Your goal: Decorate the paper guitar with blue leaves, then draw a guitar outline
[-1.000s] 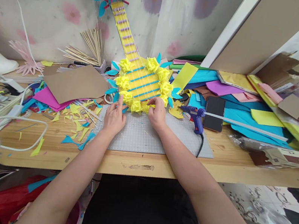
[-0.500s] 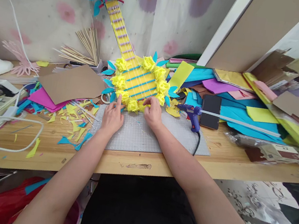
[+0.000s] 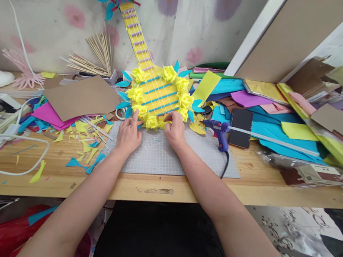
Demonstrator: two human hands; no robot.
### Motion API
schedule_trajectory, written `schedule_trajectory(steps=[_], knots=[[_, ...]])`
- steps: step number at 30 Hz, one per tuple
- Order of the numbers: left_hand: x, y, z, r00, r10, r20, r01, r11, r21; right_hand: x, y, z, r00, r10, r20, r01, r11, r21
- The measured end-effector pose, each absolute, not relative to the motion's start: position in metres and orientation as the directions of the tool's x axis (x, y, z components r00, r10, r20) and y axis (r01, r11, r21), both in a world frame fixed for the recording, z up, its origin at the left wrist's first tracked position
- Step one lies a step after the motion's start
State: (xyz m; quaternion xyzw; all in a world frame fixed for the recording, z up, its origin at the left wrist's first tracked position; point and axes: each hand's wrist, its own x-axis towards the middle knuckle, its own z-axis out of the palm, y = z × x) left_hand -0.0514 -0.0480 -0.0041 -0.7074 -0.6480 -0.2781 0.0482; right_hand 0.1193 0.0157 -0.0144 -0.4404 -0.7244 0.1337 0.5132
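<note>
You are having both hands at the yellow paper guitar [image 3: 162,97], which is standing at the far edge of the cutting mat [image 3: 160,157], its neck slanting up toward the bench's [image 3: 83,186] back left corner. Your left hand [image 3: 130,134] is extending its index finger to the lower-left yellow roses [image 3: 152,121]; whether it is gripping anything, I cannot tell. Your right hand [image 3: 175,130] is bending its fingers in at the guitar's lower rim; what they are pinching, if anything, I cannot tell. The mat is lying near the bench's front edge, with the glue gun [image 3: 221,132] resting by its right edge, just beside the phone [image 3: 240,133]. Paper scraps [image 3: 86,145] are lying off the mat's left edge.
</note>
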Motion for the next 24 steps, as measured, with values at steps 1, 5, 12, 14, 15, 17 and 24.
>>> schedule_trajectory(steps=[1,5,12,14,15,17,24], knots=[[-0.051,-0.048,-0.004,0.007,0.892,0.452,0.943,-0.156,0.293,0.119,0.015,-0.014,-0.086,0.778,0.623,0.501,0.574,-0.648],[-0.051,-0.046,-0.005,0.001,0.895,0.447,0.941,-0.153,0.303,0.119,0.014,-0.012,-0.082,0.788,0.610,0.504,0.561,-0.657],[-0.054,-0.048,-0.004,-0.084,0.848,0.524,0.923,-0.132,0.361,0.120,0.015,-0.012,-0.085,0.787,0.611,0.510,0.561,-0.652],[-0.059,-0.047,-0.003,-0.151,0.812,0.564,0.904,-0.118,0.411,0.120,0.016,-0.012,-0.090,0.791,0.605,0.512,0.558,-0.653],[-0.062,-0.047,-0.004,-0.189,0.787,0.587,0.892,-0.113,0.439,0.120,0.016,-0.013,-0.090,0.792,0.604,0.508,0.558,-0.656],[-0.069,-0.045,-0.004,-0.269,0.734,0.624,0.864,-0.102,0.493,0.121,0.016,-0.013,-0.074,0.789,0.610,0.488,0.562,-0.667],[-0.089,-0.025,0.011,-0.448,0.705,0.550,0.759,-0.025,0.650,0.129,0.021,-0.003,0.093,0.806,0.585,0.399,0.508,-0.764]])
